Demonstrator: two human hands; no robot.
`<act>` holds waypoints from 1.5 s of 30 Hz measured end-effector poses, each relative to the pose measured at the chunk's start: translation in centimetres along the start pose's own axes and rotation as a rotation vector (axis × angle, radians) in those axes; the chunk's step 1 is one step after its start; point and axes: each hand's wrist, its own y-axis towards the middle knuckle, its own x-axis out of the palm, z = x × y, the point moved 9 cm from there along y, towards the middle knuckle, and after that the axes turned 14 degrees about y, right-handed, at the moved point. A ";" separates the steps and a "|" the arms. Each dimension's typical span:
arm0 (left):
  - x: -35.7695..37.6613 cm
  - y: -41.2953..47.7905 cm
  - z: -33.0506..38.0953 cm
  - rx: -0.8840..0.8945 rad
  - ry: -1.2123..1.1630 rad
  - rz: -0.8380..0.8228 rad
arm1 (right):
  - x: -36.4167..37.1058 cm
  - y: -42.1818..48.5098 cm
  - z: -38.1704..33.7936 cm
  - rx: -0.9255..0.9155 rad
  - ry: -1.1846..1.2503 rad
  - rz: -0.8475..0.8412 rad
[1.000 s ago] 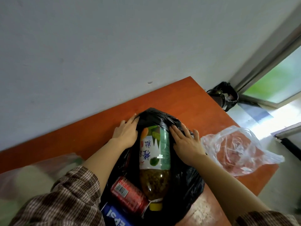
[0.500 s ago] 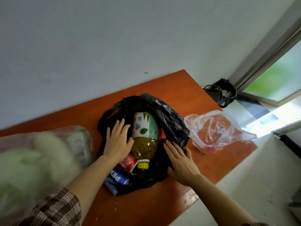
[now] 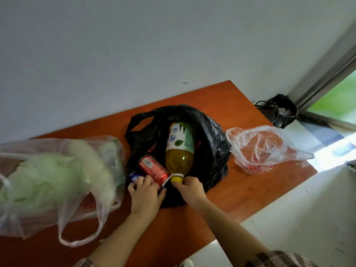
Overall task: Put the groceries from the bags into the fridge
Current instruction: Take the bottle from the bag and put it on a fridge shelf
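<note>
A black plastic bag (image 3: 212, 135) lies open on the orange table (image 3: 240, 197). Inside it lie a bottle of yellow drink (image 3: 180, 151) with a yellow cap, a red can (image 3: 153, 167) and a blue can (image 3: 134, 176). My right hand (image 3: 189, 189) has its fingers curled round the bottle's cap end at the bag's near rim. My left hand (image 3: 146, 195) rests at the rim beside it, fingers curled on the black plastic over the blue can.
A clear bag (image 3: 57, 176) with cabbage and other pale vegetables lies left of the black bag. A crumpled clear bag (image 3: 264, 149) with something red lies to the right. A dark bag (image 3: 279, 110) sits on the sill by the window. The table edge runs along the right.
Both hands have slid from the sides of the bottle back to the bag's near rim. The right hand now holds the cap end. The view has pulled back and shows more of the vegetable bag.
</note>
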 end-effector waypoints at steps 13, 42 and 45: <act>-0.2 0.7 -0.9 -0.288 -0.320 -0.013 | -0.9 0.5 0.4 0.252 0.262 0.065; -25.1 16.7 2.9 0.191 -1.076 -0.067 | -9.9 -1.6 -27.0 -0.649 -0.314 0.261; -20.8 16.5 1.6 0.158 -1.425 -0.161 | -9.5 -0.6 -27.9 -0.683 -0.387 0.139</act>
